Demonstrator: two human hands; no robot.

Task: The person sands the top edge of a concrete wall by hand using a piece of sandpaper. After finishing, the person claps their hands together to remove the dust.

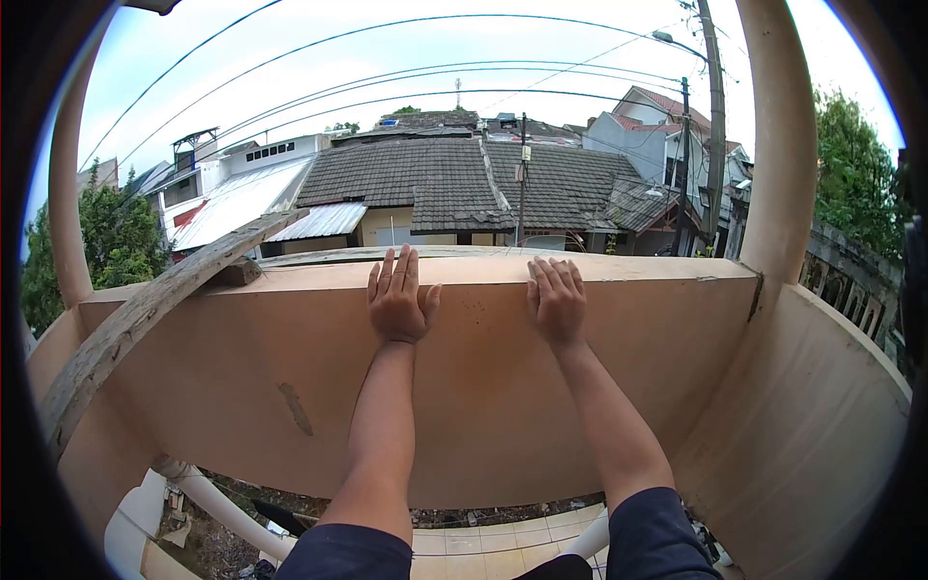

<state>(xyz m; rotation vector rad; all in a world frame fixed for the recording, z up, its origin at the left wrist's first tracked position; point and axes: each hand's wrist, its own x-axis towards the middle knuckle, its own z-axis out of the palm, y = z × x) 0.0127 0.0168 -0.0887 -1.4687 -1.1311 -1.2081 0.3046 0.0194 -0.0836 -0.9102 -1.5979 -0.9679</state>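
Note:
Both hands rest on the top edge of a peach-coloured balcony wall. My left hand lies near the middle, palm down, its fingers pointing forward over the ledge and its thumb held out to the right. To the right of it, my right hand lies flat on the same edge with its fingers stretched forward. The hands are apart, with a stretch of ledge between them, and nothing shows in either. Dark short sleeves cover the upper arms.
A weathered wooden plank leans over the wall at left, beside a small wood block. Round pillars flank the wall. Beyond are tiled roofs, utility poles and overhead wires. Below lie floor tiles and debris.

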